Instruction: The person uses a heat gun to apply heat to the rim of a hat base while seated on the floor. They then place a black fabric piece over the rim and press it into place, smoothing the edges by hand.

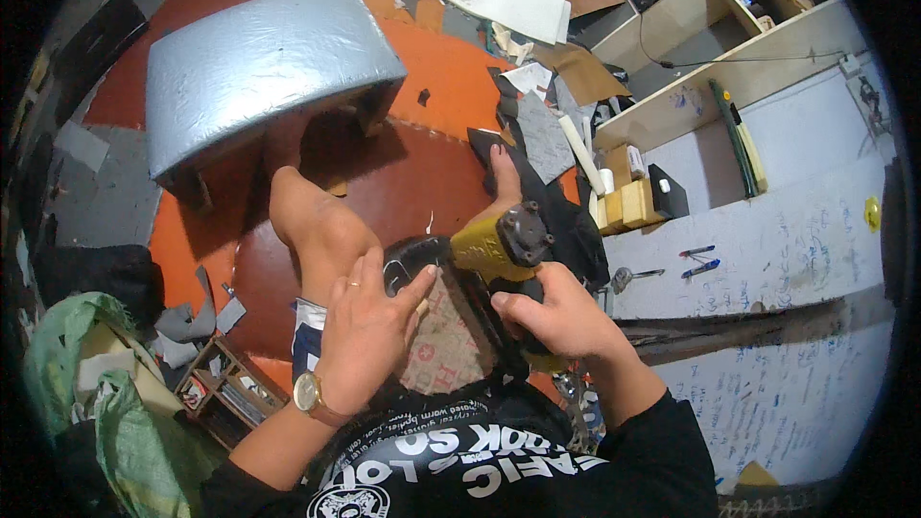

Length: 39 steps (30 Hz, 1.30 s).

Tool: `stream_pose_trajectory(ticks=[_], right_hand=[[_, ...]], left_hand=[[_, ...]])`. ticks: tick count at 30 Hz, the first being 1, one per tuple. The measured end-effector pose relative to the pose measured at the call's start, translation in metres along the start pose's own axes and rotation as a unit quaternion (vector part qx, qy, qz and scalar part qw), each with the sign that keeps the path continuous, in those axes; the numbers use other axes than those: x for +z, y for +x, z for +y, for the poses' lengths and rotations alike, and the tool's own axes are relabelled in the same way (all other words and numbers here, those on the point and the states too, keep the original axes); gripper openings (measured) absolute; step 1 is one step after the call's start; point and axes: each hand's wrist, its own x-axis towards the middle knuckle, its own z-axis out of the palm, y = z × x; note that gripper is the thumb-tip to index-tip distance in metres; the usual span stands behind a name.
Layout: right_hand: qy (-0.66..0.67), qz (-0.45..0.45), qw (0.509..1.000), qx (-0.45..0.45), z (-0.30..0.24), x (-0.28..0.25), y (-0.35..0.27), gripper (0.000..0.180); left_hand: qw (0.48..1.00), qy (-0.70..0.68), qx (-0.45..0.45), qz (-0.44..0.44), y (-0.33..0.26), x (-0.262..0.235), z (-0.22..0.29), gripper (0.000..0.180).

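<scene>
A small panel (446,345) lies on my lap, its patterned backing facing up and black covering material (418,251) folded around its rim. My left hand (360,326) rests over the panel's left edge with its fingers stretched out, a watch on the wrist. In my right hand (568,318) is a yellow staple gun (487,245), gripped by its handle and held over the panel's upper right edge. The gun's nose and the handle under my fingers are partly hidden.
A silver-covered stool-like piece (273,67) stands ahead on the left. Fabric scraps (547,134) litter the floor. To the right is a white board (748,259) with pens, yellow blocks (628,206) and a shelf frame (720,48). A green sack (115,403) sits at lower left.
</scene>
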Motion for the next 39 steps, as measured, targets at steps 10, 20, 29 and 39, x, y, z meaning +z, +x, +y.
stream_pose_trajectory(ticks=[10, 20, 29, 39], right_hand=[[0.059, 0.003, 0.997, 0.052, 0.020, 0.005, -0.004, 0.044], [0.114, 0.001, 0.993, -0.007, 0.058, 0.039, -0.029, 0.050], [0.137, -0.017, 0.990, 0.007, 0.061, 0.034, -0.029, 0.050], [0.121, -0.036, 0.989, 0.071, 0.044, 0.024, -0.026, 0.051]], left_hand=[[1.000, -0.023, -0.001, 0.002, -0.002, 0.002, -0.002, 0.051], [0.973, -0.230, -0.021, -0.005, 0.024, -0.018, -0.027, 0.083], [0.987, -0.123, 0.001, -0.099, 0.022, -0.028, -0.029, 0.081], [0.997, -0.041, -0.034, -0.049, -0.012, -0.014, -0.004, 0.060]])
